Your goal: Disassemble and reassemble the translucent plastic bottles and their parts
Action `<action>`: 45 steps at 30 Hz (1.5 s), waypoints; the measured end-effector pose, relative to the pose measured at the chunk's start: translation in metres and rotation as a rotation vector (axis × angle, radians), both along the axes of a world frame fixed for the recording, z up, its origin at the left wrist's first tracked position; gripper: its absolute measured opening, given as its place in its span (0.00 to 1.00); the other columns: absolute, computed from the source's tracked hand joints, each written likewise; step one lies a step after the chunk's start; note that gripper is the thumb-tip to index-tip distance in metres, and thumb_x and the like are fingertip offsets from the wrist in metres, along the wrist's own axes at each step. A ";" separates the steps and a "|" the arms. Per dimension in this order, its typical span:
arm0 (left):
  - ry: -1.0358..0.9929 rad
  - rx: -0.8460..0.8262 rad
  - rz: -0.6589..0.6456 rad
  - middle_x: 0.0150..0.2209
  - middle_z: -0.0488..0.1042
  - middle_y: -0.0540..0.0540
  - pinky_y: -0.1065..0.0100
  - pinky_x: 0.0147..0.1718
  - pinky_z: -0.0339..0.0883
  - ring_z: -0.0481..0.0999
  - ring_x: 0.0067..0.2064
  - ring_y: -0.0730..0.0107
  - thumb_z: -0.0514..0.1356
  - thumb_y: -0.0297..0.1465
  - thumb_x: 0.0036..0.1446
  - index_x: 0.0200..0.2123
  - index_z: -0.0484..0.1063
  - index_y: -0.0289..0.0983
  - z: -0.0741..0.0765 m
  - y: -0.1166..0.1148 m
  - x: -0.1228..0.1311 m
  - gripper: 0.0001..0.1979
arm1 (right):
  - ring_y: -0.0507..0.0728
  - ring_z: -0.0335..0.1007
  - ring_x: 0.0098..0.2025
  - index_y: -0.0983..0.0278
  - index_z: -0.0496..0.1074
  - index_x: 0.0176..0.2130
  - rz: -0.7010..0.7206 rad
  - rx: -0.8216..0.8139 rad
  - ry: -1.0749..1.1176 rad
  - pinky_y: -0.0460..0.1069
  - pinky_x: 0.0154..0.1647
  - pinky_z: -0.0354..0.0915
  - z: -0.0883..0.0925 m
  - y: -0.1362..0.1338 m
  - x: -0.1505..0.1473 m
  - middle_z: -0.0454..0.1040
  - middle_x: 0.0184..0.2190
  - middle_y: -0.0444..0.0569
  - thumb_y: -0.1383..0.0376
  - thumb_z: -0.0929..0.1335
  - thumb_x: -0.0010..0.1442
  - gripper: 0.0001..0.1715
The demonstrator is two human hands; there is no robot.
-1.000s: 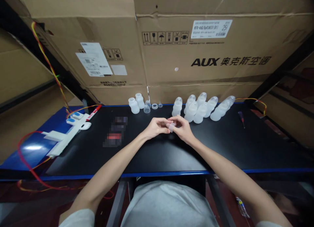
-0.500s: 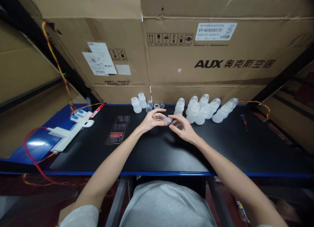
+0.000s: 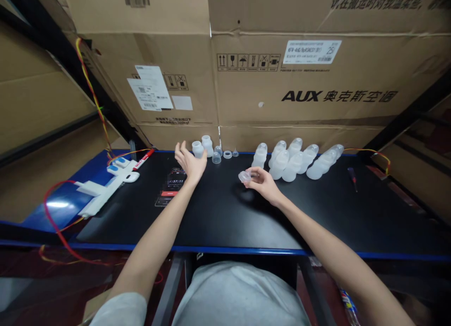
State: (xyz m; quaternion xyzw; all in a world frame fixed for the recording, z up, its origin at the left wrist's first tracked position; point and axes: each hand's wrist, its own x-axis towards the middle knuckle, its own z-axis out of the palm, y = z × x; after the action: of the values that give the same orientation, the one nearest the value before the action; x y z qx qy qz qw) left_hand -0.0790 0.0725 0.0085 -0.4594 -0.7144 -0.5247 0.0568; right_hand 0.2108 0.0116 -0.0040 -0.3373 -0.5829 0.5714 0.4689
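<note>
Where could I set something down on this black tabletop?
Bare tabletop lies between left forearm and right forearm, and between right forearm and screwdriver. Crowded: the capped bottles beyond the right hand, and the uncapped bottles and small clear parts by the left hand.

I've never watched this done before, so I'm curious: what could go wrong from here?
The right hand seems to pinch the clear part at one side, so it might slip. The left hand, near two uncapped bottles, could knock one over. Capped bottles cluster close together, so one bump might topple several.
</note>
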 end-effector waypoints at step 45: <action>-0.773 -0.499 -1.497 0.27 0.82 0.42 0.70 0.20 0.70 0.77 0.22 0.66 0.73 0.39 0.46 0.42 0.85 0.30 0.018 -0.048 0.060 0.22 | 0.64 0.76 0.56 0.55 0.67 0.70 -0.162 0.737 -0.323 0.61 0.56 0.75 0.042 -0.015 0.020 0.73 0.66 0.58 0.56 0.70 0.74 0.28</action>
State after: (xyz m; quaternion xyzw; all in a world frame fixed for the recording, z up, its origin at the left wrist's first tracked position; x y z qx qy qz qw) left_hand -0.0194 0.0241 0.0268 -0.5965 -0.2885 -0.3715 -0.6503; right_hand 0.2306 -0.0038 0.0376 -0.2768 -0.7863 0.2252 0.5045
